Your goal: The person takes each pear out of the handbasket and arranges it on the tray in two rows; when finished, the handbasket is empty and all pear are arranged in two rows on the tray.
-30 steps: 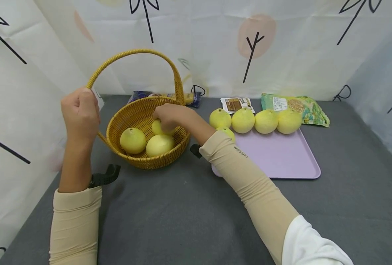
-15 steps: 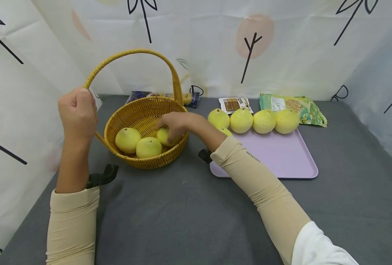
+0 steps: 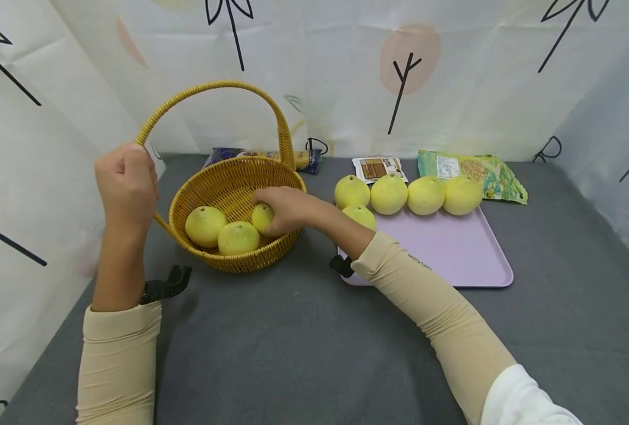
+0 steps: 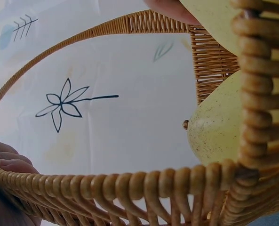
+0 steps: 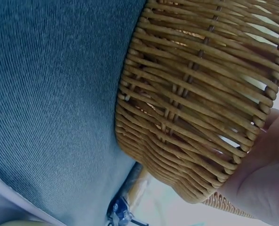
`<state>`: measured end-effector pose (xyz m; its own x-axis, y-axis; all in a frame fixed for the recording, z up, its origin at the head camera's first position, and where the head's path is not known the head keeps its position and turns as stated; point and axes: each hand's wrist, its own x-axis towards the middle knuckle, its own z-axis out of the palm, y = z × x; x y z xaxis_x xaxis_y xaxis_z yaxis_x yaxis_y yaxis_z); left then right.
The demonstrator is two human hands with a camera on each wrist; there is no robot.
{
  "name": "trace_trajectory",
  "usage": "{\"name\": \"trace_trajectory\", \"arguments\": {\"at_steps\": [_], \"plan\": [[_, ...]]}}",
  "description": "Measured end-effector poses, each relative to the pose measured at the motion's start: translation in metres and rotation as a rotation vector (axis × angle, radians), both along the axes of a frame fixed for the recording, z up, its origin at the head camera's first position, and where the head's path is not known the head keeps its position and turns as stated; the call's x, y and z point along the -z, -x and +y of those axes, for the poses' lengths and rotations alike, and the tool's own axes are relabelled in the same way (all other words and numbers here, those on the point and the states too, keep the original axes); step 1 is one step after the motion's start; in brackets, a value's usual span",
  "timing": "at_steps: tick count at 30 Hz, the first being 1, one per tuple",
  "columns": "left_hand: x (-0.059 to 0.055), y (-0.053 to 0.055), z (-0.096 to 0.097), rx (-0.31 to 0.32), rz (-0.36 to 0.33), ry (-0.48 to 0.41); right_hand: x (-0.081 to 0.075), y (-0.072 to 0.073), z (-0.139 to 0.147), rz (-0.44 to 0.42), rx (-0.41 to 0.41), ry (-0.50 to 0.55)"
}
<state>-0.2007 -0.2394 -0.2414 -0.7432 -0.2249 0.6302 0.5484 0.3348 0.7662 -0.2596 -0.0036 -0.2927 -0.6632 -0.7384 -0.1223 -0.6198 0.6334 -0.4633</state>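
Wicker basket (image 3: 245, 263): handle (image 3: 223, 85) in left hand (image 3: 128, 186), fingers curled tight, presumably for steadiness. Right hand (image 3: 289, 208): fingers curved round yellow fruit (image 3: 262, 216) inside (two others (image 3: 238, 238) nearby).

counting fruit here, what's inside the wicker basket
The wicker basket shows three: a left yellow fruit, a middle yellow fruit and a right yellow fruit, the last partly covered by the right hand. Whatever lies beneath the fruits and hand is hidden.
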Motion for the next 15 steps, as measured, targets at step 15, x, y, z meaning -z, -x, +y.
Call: {"name": "trace_trajectory", "arguments": {"at_steps": [15], "plan": [[0.002, 0.0, 0.0, -0.018, -0.011, 0.012, -0.008, -0.014, 0.011, -0.034, 0.099, 0.197]]}}
